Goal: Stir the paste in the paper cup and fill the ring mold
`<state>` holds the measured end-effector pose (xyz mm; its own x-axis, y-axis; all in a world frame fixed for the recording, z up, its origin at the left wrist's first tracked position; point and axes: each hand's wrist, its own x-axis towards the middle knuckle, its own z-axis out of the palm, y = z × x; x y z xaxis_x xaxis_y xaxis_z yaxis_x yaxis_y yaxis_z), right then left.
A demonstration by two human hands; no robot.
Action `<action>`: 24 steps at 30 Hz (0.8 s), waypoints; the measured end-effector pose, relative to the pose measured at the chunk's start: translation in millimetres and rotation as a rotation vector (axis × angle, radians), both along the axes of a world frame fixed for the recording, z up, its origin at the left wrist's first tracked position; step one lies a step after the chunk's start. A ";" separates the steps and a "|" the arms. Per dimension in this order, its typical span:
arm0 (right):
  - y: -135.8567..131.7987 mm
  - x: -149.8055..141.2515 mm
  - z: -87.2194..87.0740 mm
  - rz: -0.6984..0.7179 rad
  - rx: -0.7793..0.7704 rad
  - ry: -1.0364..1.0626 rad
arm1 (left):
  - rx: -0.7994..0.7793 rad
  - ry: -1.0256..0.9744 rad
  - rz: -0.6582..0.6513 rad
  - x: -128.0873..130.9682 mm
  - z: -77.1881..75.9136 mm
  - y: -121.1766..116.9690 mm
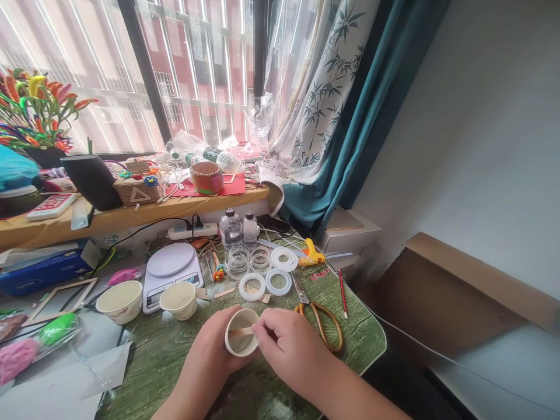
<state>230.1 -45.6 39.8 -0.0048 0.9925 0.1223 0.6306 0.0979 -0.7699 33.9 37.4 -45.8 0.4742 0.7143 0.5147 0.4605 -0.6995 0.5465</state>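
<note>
My left hand (214, 341) is wrapped round a white paper cup (243, 349), tilted so that its inside faces me. Between the thumb and fingers of my right hand (291, 347) is a flat wooden stick (240, 332), whose far end dips into the cup. What lies at the bottom of the cup is hard to make out. Just beyond my hands lie white silicone ring moulds (252, 287) and clear bangles (238, 262). Gold-handled scissors (326, 326) rest beside my right hand.
A white kitchen scale (172, 265) stands behind two paper bowls (120, 303). Two clear bottles (231, 230), a yellow glue gun (311, 252) and a red pencil (342, 294) are on the green table (367, 344). A cardboard box (459, 286) stands beyond its right edge.
</note>
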 end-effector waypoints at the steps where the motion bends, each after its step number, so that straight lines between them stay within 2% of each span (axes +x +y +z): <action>1: -0.3 0.2 -0.3 -0.021 0.011 -0.017 | -0.013 0.003 -0.013 -0.5 -0.4 0.3; 9: -3.6 -0.1 -1.5 -0.033 0.022 -0.066 | -0.024 -0.022 -0.012 -3.5 -4.0 -1.2; 12: -3.1 0.0 -1.8 0.005 -0.024 0.035 | -0.017 -0.023 -0.007 -3.1 -7.1 -1.8; 17: -1.7 1.4 -4.7 -0.079 -0.045 0.065 | -0.050 -0.020 -0.008 -2.9 -9.4 -6.0; 20: -3.4 3.3 -3.8 -0.038 -0.123 0.214 | -0.069 -0.019 0.018 -2.8 -8.3 -8.2; 22: -4.2 5.3 -1.5 -0.050 -0.095 0.261 | -0.064 -0.005 0.014 -2.4 -6.3 -8.5; 24: -3.8 6.9 0.1 -0.079 -0.060 0.200 | -0.050 0.001 0.003 -1.5 -4.0 -8.1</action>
<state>236.9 -49.4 39.8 0.0915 0.9944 0.0533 0.4685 0.0043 -0.8835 32.4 29.2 -49.8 0.4731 0.7402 0.4778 0.4631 -0.6703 0.5799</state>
